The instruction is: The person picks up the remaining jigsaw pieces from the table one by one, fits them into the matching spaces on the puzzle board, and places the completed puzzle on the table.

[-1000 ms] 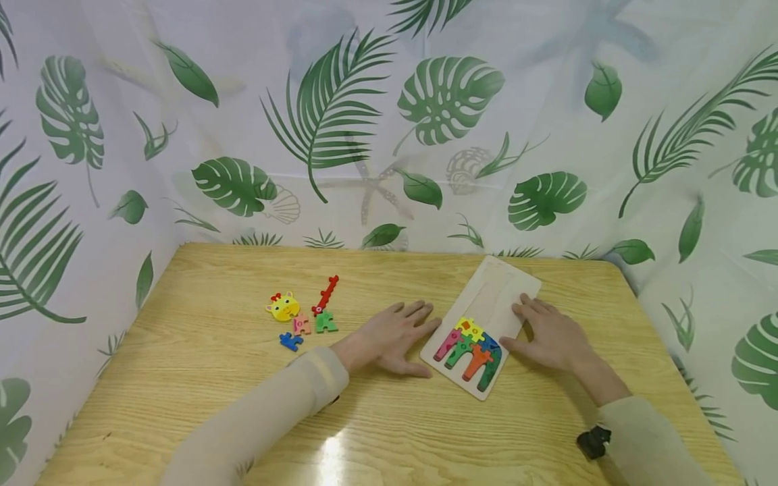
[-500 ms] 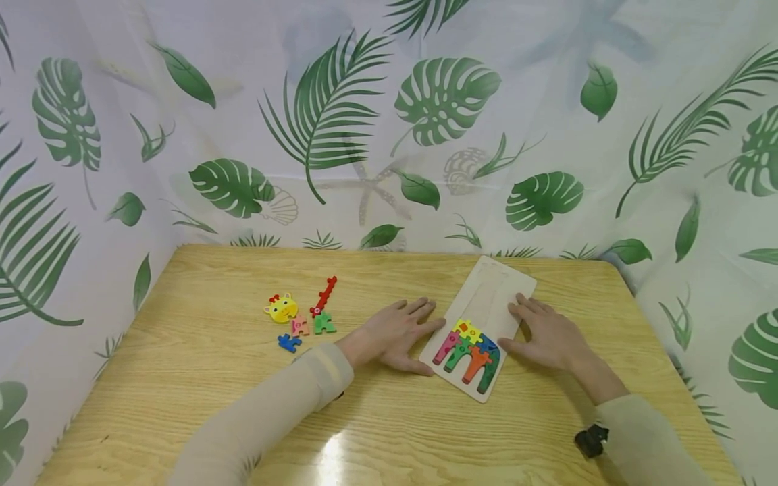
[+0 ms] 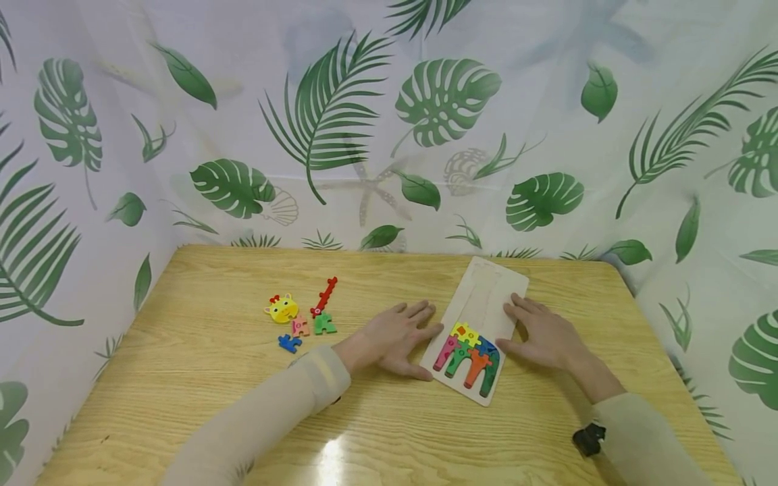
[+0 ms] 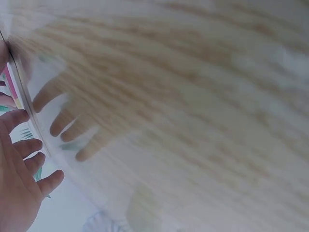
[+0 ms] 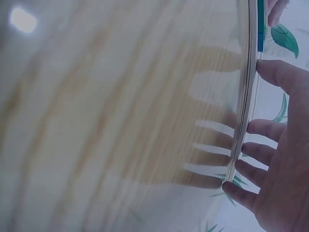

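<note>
A pale wooden puzzle board [image 3: 464, 298] lies tilted on the table. Coloured giraffe puzzle pieces [image 3: 477, 359] fill its lower part; the upper recess is bare. My left hand [image 3: 395, 339], fingers spread, touches the board's left edge with the index fingertip, and its thumb lies by the lower left corner. On the other side, my right hand [image 3: 543, 335] rests its fingertips and thumb along the right edge. In the right wrist view those relaxed fingers meet the board's side [image 5: 245, 96]. The left wrist view shows the left hand [image 4: 19, 179] beside the board, partly cut off.
Loose pieces lie left of my left hand: a yellow giraffe head [image 3: 283, 310], a red strip [image 3: 325, 297], a green piece [image 3: 325, 324], a pink piece [image 3: 300, 327] and a blue piece [image 3: 290, 343]. A leaf-print cloth [image 3: 358, 121] stands behind the wooden table [image 3: 389, 439].
The board has turned a little counter-clockwise, its far end shifting left and its near corner slightly right. My right hand has moved slightly left with it. The loose pieces stay put.
</note>
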Demonstrator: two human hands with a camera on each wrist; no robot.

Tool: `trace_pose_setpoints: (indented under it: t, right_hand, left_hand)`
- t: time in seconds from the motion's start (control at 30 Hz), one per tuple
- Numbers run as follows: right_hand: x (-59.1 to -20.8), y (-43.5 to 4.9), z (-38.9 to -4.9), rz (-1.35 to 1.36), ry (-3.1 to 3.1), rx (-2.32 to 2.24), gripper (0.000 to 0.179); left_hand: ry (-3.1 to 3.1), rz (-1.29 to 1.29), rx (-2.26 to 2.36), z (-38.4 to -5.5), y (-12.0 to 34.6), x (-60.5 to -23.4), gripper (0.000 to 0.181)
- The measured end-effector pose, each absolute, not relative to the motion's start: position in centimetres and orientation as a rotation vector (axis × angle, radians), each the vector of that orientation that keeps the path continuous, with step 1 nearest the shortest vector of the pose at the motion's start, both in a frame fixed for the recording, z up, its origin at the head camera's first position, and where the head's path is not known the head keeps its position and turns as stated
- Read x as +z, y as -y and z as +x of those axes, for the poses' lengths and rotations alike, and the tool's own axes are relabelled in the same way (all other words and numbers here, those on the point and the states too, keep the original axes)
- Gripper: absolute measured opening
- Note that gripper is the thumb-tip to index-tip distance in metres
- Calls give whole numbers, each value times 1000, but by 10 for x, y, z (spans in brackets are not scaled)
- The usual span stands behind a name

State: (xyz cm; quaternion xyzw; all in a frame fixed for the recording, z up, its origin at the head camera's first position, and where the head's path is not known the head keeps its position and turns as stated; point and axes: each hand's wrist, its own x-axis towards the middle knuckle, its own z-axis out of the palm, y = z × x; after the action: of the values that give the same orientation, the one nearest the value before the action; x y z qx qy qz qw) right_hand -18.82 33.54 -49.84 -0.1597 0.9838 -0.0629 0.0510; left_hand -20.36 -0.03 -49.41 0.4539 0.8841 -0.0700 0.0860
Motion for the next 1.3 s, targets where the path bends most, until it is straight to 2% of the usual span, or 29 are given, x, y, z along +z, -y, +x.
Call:
trace_pose_setpoints:
  t: [0.73,1.3]
  right_hand:
    - [-497,-326,-192,-602,-3007,-196,84]
    - [-499,-320,-196,-625,-2977,-137,84]
  left_hand:
    - [-2702,1424,-331,-185,4,-490,103]
    - [-2699,1371,-342,-173,7,-486,103]
